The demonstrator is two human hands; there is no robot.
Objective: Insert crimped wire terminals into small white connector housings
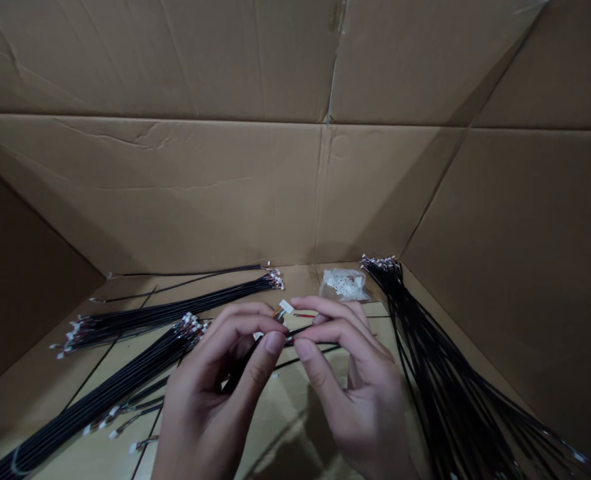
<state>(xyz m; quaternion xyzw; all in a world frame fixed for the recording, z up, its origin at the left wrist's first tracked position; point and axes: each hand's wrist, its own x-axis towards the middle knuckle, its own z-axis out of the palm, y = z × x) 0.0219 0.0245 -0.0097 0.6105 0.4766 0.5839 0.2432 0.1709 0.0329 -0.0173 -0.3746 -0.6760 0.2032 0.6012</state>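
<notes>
Both hands meet in the middle, fingertips nearly touching. My left hand (pixel 225 373) is closed in a pinch on a black cable that carries a small white connector (pixel 286 307) with thin coloured wires, sticking up above the fingertips. Opposite it, my right hand (pixel 358 373) pinches a thin dark wire (pixel 300 330) between thumb and index finger. A short red wire (pixel 305 316) shows by the right fingers. Whether the wire in the right fingers belongs to the same cable is hard to make out.
Cardboard walls (pixel 200 167) enclose the work area. Bundles of black cables lie at the left (pixel 170 307), front left (pixel 110 393) and right (pixel 440 373). A clear bag of small white parts (pixel 345 285) rests near the back wall. Loose cable ends lie beside the left hand.
</notes>
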